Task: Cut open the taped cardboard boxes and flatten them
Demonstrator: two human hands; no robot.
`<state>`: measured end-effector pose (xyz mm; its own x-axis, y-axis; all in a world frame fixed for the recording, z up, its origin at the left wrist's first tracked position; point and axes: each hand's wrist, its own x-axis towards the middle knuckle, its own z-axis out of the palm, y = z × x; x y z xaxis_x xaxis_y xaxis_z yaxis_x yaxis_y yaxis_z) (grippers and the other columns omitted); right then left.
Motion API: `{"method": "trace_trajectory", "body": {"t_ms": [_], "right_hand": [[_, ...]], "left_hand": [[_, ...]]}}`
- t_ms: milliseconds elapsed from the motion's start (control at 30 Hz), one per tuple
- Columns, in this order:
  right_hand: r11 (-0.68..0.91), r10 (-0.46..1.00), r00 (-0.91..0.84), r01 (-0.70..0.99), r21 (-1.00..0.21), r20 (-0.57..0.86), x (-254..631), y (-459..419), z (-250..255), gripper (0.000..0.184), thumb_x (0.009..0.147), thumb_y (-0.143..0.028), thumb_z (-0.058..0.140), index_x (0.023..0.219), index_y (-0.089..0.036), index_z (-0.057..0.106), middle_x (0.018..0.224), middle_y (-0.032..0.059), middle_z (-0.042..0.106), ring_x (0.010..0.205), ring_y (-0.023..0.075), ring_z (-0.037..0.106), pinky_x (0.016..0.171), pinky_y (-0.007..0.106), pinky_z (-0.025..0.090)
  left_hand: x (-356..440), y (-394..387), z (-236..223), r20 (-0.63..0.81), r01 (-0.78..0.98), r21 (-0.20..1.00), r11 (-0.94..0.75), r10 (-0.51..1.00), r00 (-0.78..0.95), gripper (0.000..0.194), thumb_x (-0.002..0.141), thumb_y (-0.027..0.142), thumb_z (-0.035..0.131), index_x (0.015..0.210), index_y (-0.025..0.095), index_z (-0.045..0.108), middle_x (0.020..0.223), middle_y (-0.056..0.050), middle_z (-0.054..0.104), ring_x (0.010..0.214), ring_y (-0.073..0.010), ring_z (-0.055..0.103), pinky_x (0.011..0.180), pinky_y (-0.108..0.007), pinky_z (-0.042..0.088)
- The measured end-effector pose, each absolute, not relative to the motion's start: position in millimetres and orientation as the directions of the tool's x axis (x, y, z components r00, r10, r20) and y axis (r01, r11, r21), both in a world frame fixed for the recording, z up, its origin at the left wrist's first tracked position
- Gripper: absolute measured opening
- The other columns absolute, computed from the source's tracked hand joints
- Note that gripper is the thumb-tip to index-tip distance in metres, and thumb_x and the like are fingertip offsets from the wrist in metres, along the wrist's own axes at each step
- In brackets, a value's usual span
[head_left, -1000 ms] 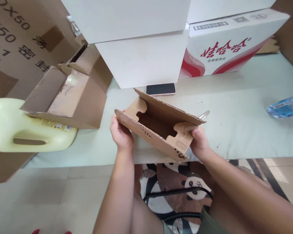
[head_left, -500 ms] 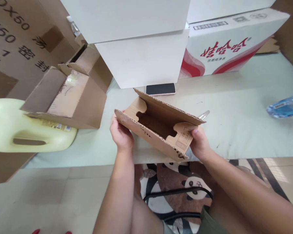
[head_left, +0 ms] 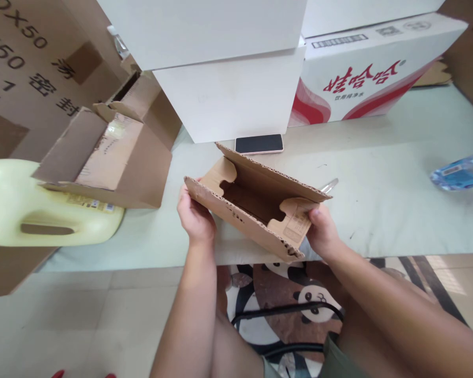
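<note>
Between my hands is a small brown cardboard box (head_left: 240, 218), its top flaps up and its dark inside showing. My left hand (head_left: 197, 218) grips its left end, the fingers partly hidden behind the cardboard. At the right end my right hand (head_left: 322, 228) holds on, thumb against the side near a printed label. The box is turned at a slant over the front edge of the table (head_left: 386, 210). A clear, shiny object (head_left: 329, 185) pokes out just behind its right corner; I cannot make out what it is.
A phone (head_left: 259, 143) lies behind the box, before stacked white cartons (head_left: 228, 94). To the left are another open cardboard box (head_left: 142, 168) and a pale yellow jug (head_left: 8, 205). A blue-labelled plastic bottle (head_left: 461, 170) lies at the right. A red-and-white carton (head_left: 362, 79) stands behind.
</note>
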<state>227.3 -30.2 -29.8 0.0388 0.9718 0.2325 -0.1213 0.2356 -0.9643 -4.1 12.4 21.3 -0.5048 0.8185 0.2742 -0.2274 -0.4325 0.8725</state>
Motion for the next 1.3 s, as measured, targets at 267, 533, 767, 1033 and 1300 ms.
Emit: {"method": "trace_trajectory", "body": {"t_ms": [267, 533, 767, 1033, 1300], "right_hand": [[0.228, 0.974, 0.031, -0.135, -0.964, 0.226, 227.9, -30.7, -29.4, 0.052, 0.087, -0.072, 0.053, 0.101, -0.025, 0.068, 0.100, 0.0063, 0.073, 0.092, 0.0279, 0.070, 0.081, 0.043, 0.059], [0.204, 0.979, 0.035, -0.125, -0.971, 0.201, 228.3, -30.3, -32.3, 0.055, 0.085, -0.074, 0.054, 0.104, -0.024, 0.068, 0.101, 0.0076, 0.073, 0.093, 0.0289, 0.070, 0.077, 0.043, 0.060], [0.205, 0.979, 0.025, -0.113, -0.972, 0.204, 228.2, -30.4, -30.9, 0.058, 0.085, -0.076, 0.051, 0.102, -0.024, 0.067, 0.101, 0.0080, 0.073, 0.089, 0.0288, 0.070, 0.077, 0.044, 0.059], [0.227, 0.974, 0.034, -0.142, -0.963, 0.224, 228.0, -30.3, -29.2, 0.053, 0.087, -0.072, 0.054, 0.107, -0.025, 0.068, 0.103, 0.0067, 0.073, 0.092, 0.0279, 0.070, 0.079, 0.042, 0.059], [0.233, 0.972, 0.021, -0.152, -0.961, 0.233, 228.4, -30.5, -28.4, 0.050, 0.088, -0.070, 0.054, 0.104, -0.025, 0.069, 0.098, 0.0056, 0.072, 0.085, 0.0256, 0.069, 0.074, 0.040, 0.058]], "left_hand": [[-4.6, 12.8, 21.0, 0.282, -0.230, 0.869, -0.438, 0.820, -0.498, 0.032, 0.085, 0.050, 0.050, 0.073, 0.022, 0.060, 0.084, -0.004, 0.063, 0.083, -0.0192, 0.059, 0.081, -0.032, 0.047], [-5.4, 12.3, 20.0, 0.302, -0.179, 0.881, -0.437, 0.812, -0.499, 0.031, 0.086, 0.049, 0.050, 0.075, 0.022, 0.058, 0.083, -0.004, 0.060, 0.082, -0.0186, 0.057, 0.080, -0.032, 0.046], [-8.7, 12.8, 15.4, 0.229, -0.181, 0.914, -0.364, 0.829, -0.510, 0.026, 0.081, 0.047, 0.057, 0.079, 0.021, 0.057, 0.072, 0.000, 0.049, 0.071, -0.0165, 0.052, 0.069, -0.029, 0.043], [-8.0, 13.6, 15.8, 0.272, -0.173, 0.895, -0.412, 0.808, -0.522, 0.023, 0.081, 0.042, 0.059, 0.073, 0.020, 0.058, 0.071, 0.000, 0.048, 0.071, -0.0149, 0.050, 0.069, -0.028, 0.042], [-9.9, 14.5, 13.4, 0.250, -0.167, 0.906, -0.388, 0.812, -0.527, 0.025, 0.080, 0.044, 0.059, 0.075, 0.020, 0.060, 0.071, 0.000, 0.050, 0.069, -0.0148, 0.050, 0.068, -0.028, 0.042]]}}
